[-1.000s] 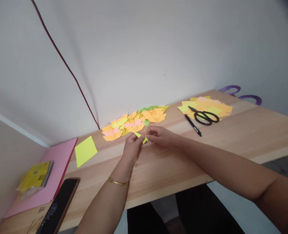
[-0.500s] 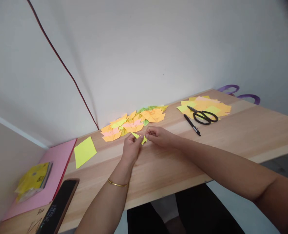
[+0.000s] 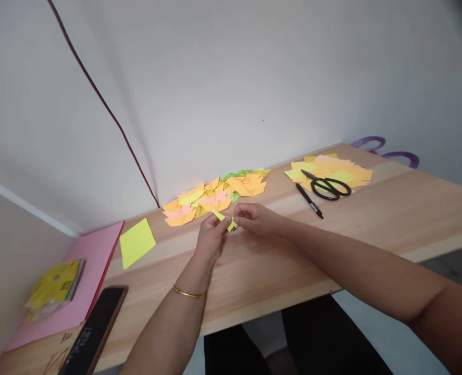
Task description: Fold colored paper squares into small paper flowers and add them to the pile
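Note:
Between my two hands is a small folded piece of yellow paper (image 3: 231, 225), held just above the wooden table. My left hand (image 3: 210, 233) grips it with thumb and fingers, and a pointed flap sticks out past the thumb. From the other side my right hand (image 3: 254, 219) pinches its right edge, fingers curled. The paper's lower folds are partly hidden by my fingers. Right behind my hands lies a row of folded paper pieces (image 3: 214, 201) in orange, pink, yellow and green, several with small dots drawn on them.
A yellow sheet stack (image 3: 137, 242) lies left, near a phone (image 3: 94, 330) and a yellow packet (image 3: 57, 286) on pink sheets (image 3: 98, 245). At right, black scissors (image 3: 330, 188) rest on loose coloured paper (image 3: 356, 172), beside a black pen (image 3: 309, 201). Purple handles (image 3: 402, 156) show beyond the table's edge.
Both hands stay in nearly the same place on the yellow paper. My right fingertips have shifted slightly onto its edge; the view has moved very little.

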### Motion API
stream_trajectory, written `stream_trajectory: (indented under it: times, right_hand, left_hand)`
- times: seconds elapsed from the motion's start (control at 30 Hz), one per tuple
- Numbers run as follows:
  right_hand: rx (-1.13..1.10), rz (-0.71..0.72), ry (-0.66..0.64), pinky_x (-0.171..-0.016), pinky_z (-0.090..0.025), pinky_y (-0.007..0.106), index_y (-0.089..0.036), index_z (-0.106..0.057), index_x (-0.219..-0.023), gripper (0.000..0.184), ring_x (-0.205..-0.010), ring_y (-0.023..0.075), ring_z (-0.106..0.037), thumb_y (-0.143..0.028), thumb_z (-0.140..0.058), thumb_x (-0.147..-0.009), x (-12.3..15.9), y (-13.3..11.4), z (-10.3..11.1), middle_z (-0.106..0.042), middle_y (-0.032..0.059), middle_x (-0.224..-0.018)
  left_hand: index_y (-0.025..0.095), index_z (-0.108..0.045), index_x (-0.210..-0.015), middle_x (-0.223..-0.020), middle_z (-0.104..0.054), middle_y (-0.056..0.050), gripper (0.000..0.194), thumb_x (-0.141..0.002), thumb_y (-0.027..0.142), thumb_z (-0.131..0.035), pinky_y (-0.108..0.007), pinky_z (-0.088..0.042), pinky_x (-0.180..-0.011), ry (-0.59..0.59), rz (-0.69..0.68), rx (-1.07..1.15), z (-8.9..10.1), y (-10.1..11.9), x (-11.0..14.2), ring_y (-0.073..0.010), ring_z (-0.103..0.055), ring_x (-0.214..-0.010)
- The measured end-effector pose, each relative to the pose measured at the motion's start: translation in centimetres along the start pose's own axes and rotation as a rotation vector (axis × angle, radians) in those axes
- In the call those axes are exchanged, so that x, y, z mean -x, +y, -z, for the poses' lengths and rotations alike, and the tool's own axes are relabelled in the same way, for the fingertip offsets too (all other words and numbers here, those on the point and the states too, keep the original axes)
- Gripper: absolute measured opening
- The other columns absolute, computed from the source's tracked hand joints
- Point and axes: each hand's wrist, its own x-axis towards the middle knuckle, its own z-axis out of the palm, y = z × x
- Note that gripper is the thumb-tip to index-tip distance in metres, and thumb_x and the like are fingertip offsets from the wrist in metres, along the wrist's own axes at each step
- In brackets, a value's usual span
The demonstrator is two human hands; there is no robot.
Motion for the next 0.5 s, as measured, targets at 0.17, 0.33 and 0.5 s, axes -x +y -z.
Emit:
stream_trajectory:
  times: [0.17,0.33,0.5]
  right_hand:
    - [-0.026,0.027,0.029,-0.054,-0.033,0.021,-0.018,-0.046,-0.069,0.009,-0.058,0.0088,-0.045,-0.022,-0.050,-0.076,-0.22,0.72,0.00,-0.047,-0.0035,-0.064]
    - [0.039,0.060,0.084,-0.055,-0.034,0.022,-0.018,-0.047,-0.066,0.010,-0.060,0.0094,-0.043,-0.022,-0.051,-0.074,-0.38,0.86,0.21,-0.047,-0.0026,-0.065]
    - [0.043,0.027,0.033,-0.053,-0.031,0.021,-0.017,-0.049,-0.070,0.009,-0.057,0.0084,-0.039,-0.025,-0.051,-0.075,-0.17,0.44,0.01,-0.047,-0.0032,-0.065]
  left_hand:
    - [0.012,-0.063,-0.073,-0.064,-0.061,-0.002,0.023,-0.072,0.035,-0.067,-0.027,-0.047,-0.064,-0.035,0.011,0.081,-0.28,0.27,0.09,-0.0112,-0.056,-0.060]
    - [0.014,-0.062,-0.077,-0.072,-0.062,-0.002,0.024,-0.072,0.037,-0.067,-0.027,-0.048,-0.066,-0.017,0.018,0.120,-0.53,0.42,0.13,-0.0108,-0.057,-0.065]
    - [0.014,-0.061,-0.072,-0.064,-0.059,0.000,0.021,-0.068,0.032,-0.071,-0.023,-0.041,-0.061,0.011,0.003,-0.024,-0.07,0.01,0.10,-0.0094,-0.053,-0.060]
